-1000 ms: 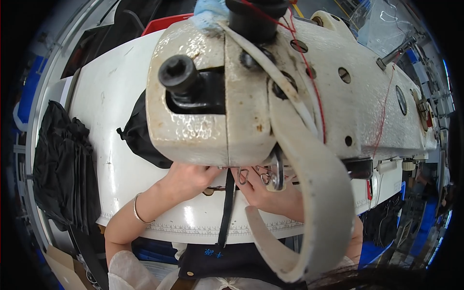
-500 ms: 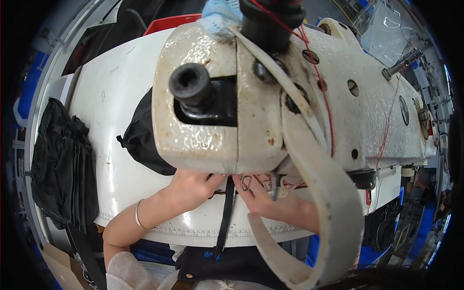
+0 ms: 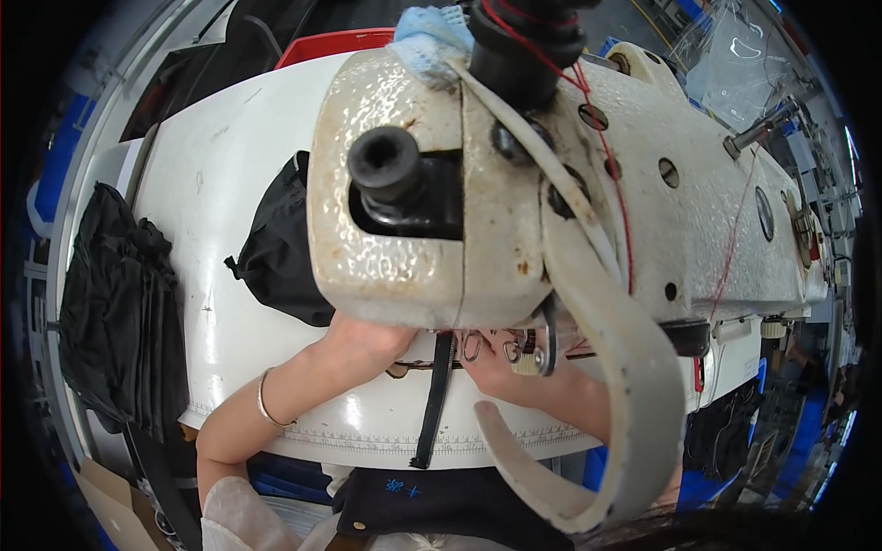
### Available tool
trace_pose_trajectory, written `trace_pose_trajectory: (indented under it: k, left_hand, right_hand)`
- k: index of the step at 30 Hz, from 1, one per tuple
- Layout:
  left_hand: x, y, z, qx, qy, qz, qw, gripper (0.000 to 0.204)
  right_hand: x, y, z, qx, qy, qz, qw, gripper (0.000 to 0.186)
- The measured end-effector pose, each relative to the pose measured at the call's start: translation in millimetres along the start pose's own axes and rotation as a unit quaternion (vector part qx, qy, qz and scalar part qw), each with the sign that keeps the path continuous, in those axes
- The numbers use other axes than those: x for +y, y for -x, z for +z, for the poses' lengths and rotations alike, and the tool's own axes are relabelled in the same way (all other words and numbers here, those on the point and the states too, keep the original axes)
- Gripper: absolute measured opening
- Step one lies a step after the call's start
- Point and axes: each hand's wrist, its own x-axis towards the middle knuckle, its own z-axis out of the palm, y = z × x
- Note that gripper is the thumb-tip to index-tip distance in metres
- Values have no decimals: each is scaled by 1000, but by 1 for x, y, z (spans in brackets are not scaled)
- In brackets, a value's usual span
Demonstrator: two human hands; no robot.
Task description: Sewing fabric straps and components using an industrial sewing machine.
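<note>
My left hand (image 3: pixel 369 343) is curled at the left underside of a white sewing machine head (image 3: pixel 395 275), which hides its fingertips. My right hand (image 3: pixel 503 375) reaches in from the right, partly behind metal thread guides, its fingers close to the strip's right side. Between the hands, a narrow black strip (image 3: pixel 434 404) runs from beneath the machine head toward the table's near edge. What the fingers touch under the head is hidden. Behind the head's left side lies bunched black fabric (image 3: pixel 280 253).
A stack of black fabric pieces (image 3: pixel 119 312) hangs at the table's left edge. A curved pale lever (image 3: pixel 657 395) hangs in front of my right forearm. Red thread (image 3: pixel 617 193) runs down the machine. A red bin (image 3: pixel 335 41) stands beyond the table.
The strip's near end has moved slightly away from me. My left fingers, partly visible before, are now more hidden. The machine head appears shifted a little rightward in view.
</note>
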Motion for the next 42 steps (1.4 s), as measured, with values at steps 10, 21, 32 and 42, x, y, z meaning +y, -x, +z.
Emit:
trace_pose_trajectory:
  k: [10, 21, 32, 42]
  left_hand:
    - [-4, -5, 7, 38, -8, 27, 999, 19]
    - [-7, -8, 10, 75, -3, 26, 997, 14]
    - [15, -14, -32, -39, 11, -28, 999, 10]
    - [20, 3, -22, 44, -70, 101, 991, 31]
  right_hand:
    - [6, -4, -9, 196, -28, 122, 973, 22]
    - [9, -24, -29, 186, 190, -200, 943, 19]
    - [2, -15, 1, 219, 64, -51, 972, 14]
    - [-16, 0, -12, 160, 61, -61, 983, 28]
